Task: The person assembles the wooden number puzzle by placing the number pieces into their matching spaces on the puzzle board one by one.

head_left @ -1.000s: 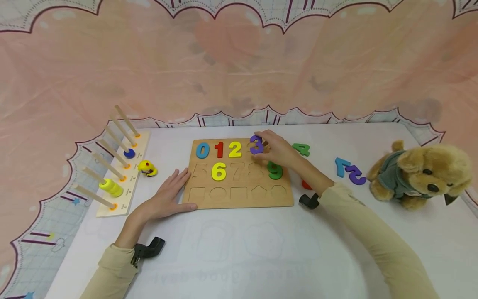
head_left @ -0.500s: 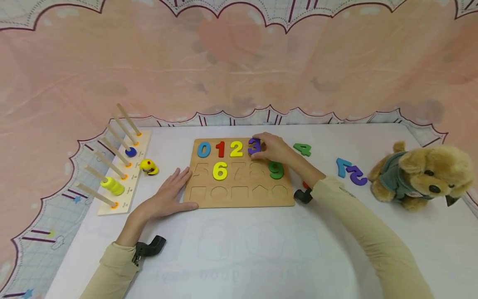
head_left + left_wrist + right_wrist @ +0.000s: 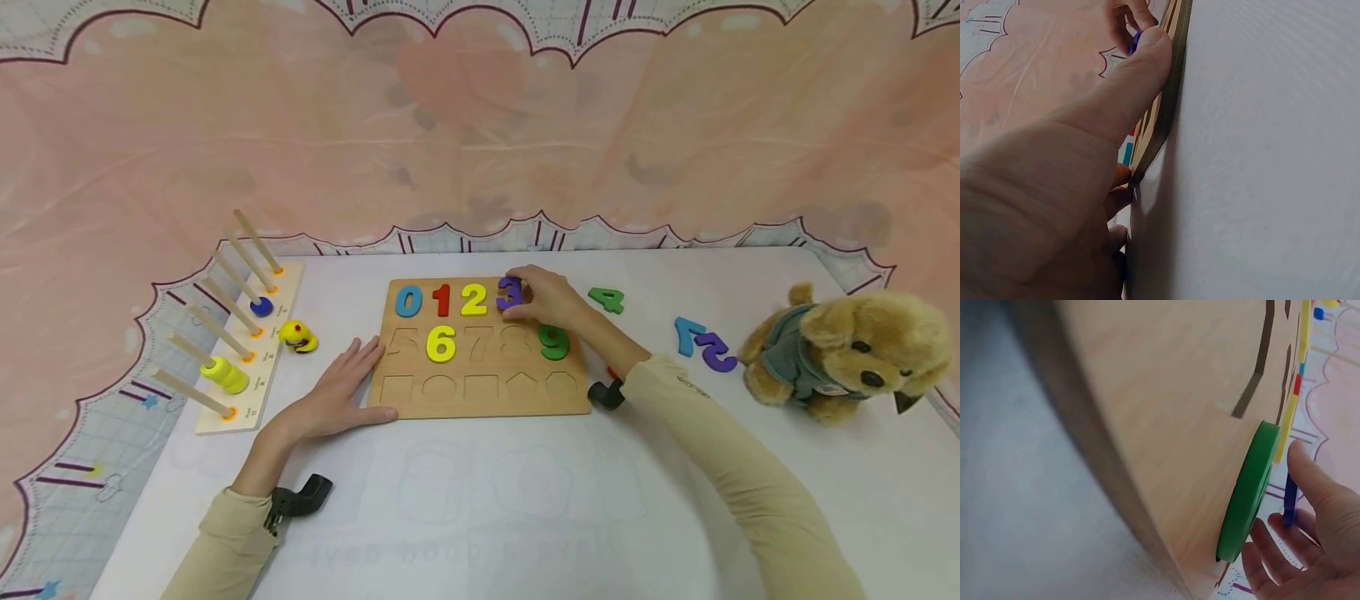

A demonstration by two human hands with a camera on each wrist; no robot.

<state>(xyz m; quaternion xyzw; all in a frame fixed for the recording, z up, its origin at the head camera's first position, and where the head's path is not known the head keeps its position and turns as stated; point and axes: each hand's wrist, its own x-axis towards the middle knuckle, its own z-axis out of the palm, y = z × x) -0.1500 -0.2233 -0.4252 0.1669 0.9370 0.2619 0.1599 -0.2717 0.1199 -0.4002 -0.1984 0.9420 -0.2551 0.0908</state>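
My right hand (image 3: 553,297) pinches a purple number 3 (image 3: 509,292) between thumb and fingers, over the top row of a wooden number puzzle board (image 3: 487,402). In the right wrist view the purple 3 (image 3: 1290,499) stands edge-on between the thumb and fingers, beyond the green 9 (image 3: 1249,494). My left hand (image 3: 330,400) lies with straight, spread fingers against the board's left edge, its thumb at the lower left corner. On the board sit a blue 0 (image 3: 408,301), a red 1 (image 3: 442,300), a yellow 2 (image 3: 474,299) and a yellow 6 (image 3: 441,343).
Right of the board lie a green 4 (image 3: 606,300), a blue 7 (image 3: 687,336) and a purple 5 (image 3: 716,352). A plush dog (image 3: 840,354) sits at the far right. On the left stand a peg rack (image 3: 258,392) and a small yellow toy (image 3: 298,336).
My right hand has shifted slightly left with the purple 3, bringing it nearer the yellow 2. The left hand stays at the board's edge.
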